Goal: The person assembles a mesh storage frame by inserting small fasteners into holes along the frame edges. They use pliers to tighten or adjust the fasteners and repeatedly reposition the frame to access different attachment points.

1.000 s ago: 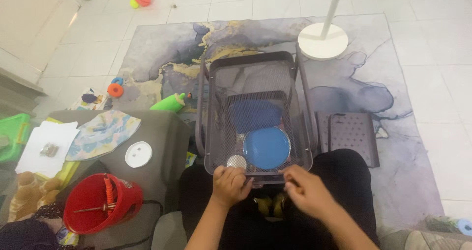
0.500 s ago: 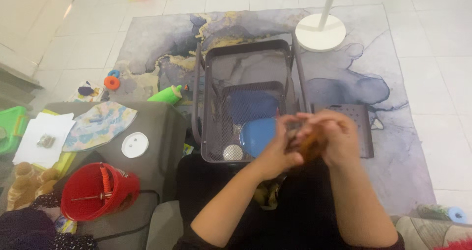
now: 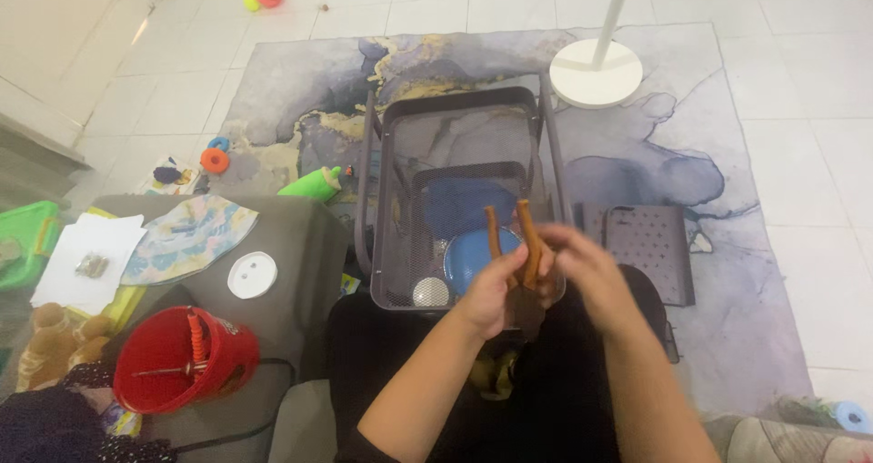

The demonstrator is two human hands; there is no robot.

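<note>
Both my hands are raised in front of me over the near edge of a dark wire-mesh cart. My left hand and my right hand together grip a brown wooden tool with two prongs pointing up. Its lower part is hidden between my fingers. Below the hands, inside the cart, lie a round blue plate and a small white lid. A darker blue item lies farther back in the cart.
A red bucket holding tools stands at the lower left beside a grey pouf with a white disc and a patterned cloth. A perforated dark panel lies right of the cart. A white lamp base stands behind it.
My hands rose from my lap near the cart's front edge, bringing up the brown wooden tool. Its two prongs now show clearly above my fingers.
</note>
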